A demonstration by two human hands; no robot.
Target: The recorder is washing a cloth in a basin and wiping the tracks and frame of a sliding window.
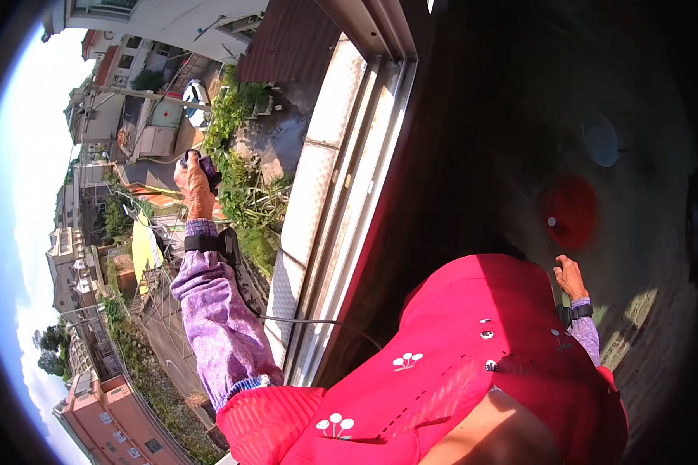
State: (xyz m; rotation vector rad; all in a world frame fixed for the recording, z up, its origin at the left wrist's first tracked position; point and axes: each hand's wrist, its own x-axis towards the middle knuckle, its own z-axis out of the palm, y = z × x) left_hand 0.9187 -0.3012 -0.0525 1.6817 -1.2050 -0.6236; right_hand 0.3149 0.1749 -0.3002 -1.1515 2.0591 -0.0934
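Note:
Stretched out through an open window, my left hand is closed around a bunched dark purple cloth. The hand is in sunlight beyond the tiled outer sill, apart from it. A metal sliding-window track runs between that sill and the dark room. On the indoor side, my right hand hangs beside the red garment I wear. Its fingers are loosely bent, and nothing shows in them. A black band sits on each wrist.
A red round object, perhaps a basin, and a pale round object are dim in the room. A cable crosses the window track. Far below outside are plants, a parked white car and houses.

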